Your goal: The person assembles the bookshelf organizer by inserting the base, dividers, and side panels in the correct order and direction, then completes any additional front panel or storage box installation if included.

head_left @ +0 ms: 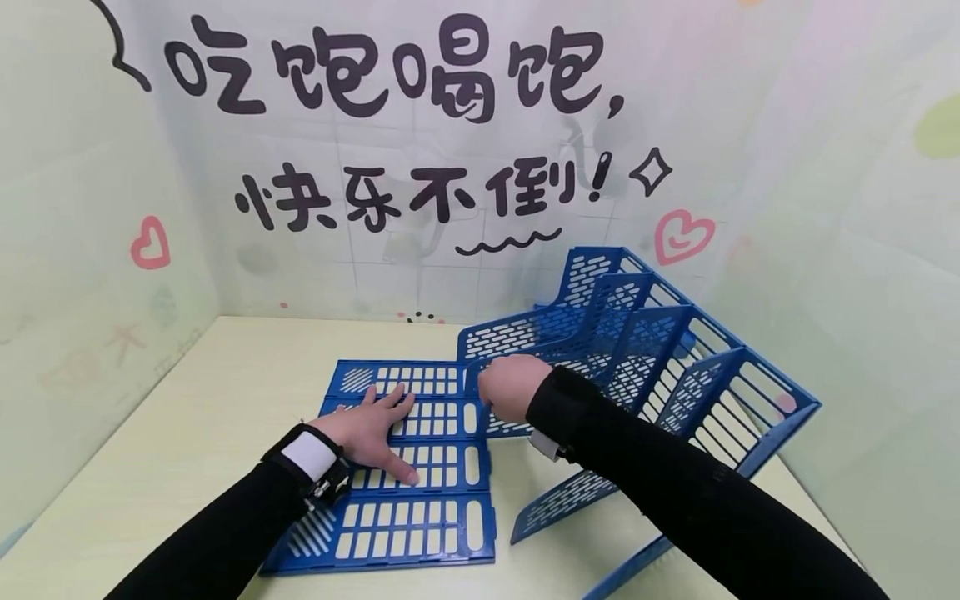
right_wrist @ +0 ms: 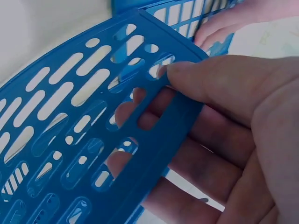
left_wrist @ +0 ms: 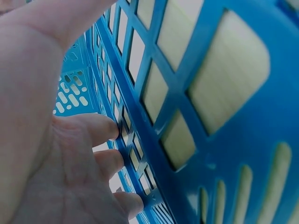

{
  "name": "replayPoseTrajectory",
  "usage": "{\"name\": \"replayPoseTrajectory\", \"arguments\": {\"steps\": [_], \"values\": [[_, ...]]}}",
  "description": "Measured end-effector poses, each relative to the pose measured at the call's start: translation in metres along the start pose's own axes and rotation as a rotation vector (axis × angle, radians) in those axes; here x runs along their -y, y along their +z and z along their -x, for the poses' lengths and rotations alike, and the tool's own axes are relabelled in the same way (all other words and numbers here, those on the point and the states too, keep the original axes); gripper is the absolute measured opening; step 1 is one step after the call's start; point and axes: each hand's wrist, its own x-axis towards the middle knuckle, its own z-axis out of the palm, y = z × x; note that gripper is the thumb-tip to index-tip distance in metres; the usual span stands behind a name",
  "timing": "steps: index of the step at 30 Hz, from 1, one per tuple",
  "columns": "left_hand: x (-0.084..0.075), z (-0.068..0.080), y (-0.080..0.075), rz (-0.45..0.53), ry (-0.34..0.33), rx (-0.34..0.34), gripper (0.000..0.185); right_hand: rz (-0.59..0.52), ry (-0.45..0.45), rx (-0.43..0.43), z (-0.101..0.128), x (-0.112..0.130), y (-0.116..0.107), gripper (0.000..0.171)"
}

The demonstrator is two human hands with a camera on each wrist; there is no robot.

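Left to right. My left hand (head_left: 372, 430): fingers straight and spread, pressed flat on the blue base panel (head_left: 405, 500), which lies on the pale table (head_left: 187, 433), likely to stop it sliding. My right hand (head_left: 512, 385): thumb and fingers pinched on the corner of a slotted divider (right_wrist: 93, 116) at the panel's right edge. Blue file rack (head_left: 675, 367): tilted on the table, right.

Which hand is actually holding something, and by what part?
Right hand pinches a corner of a blue slotted divider panel, thumb on top, fingers beneath. Left hand only presses flat on the blue base grid.
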Motion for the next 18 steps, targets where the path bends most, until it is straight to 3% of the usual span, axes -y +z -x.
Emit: {"name": "replayPoseTrajectory", "arguments": {"steps": [6,18], "values": [[-0.001,0.000,-0.001,-0.006,-0.004,0.001,0.133,0.110,0.018,-0.041,-0.009,0.004,0.006,0.016],[-0.003,-0.003,0.000,-0.012,-0.030,0.015,0.134,0.155,-0.035,-0.065,-0.013,0.011,0.007,0.017]]}}
